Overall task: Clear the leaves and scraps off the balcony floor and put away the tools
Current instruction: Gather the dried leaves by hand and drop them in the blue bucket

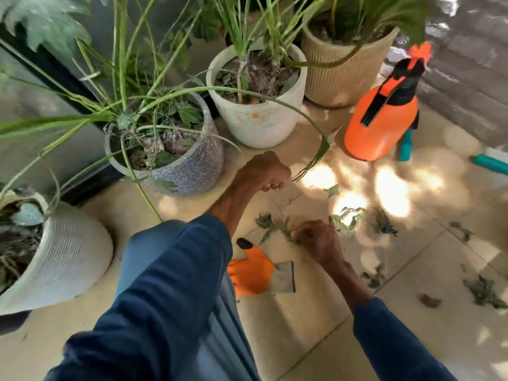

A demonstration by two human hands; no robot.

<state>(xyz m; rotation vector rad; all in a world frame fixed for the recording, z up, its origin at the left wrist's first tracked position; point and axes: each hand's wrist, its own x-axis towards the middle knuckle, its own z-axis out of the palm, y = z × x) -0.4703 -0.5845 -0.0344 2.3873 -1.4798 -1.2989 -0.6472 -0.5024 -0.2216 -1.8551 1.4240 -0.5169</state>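
Wilted green leaf scraps [347, 220] lie scattered over the beige floor tiles [302, 312], with more leaf scraps [485, 292] at the right. My right hand [319, 240] is down on the floor, its fingers pinched on a small clump of leaves [280, 229]. My left hand [264, 171] hangs above the floor in a loose fist; nothing shows in it. An orange work glove [251, 273] with a grey cuff lies on the tiles beside my knee. An orange spray bottle [382, 119] with a black pump stands at the right.
Several potted plants line the left and back: a white ribbed pot [261, 119], a silver textured pot [198, 163], a beige ribbed pot [343, 75], a pale pot [68, 257]. Teal tool handles [405, 145] [489, 163] lie by the sprayer. Long stems arch over the floor.
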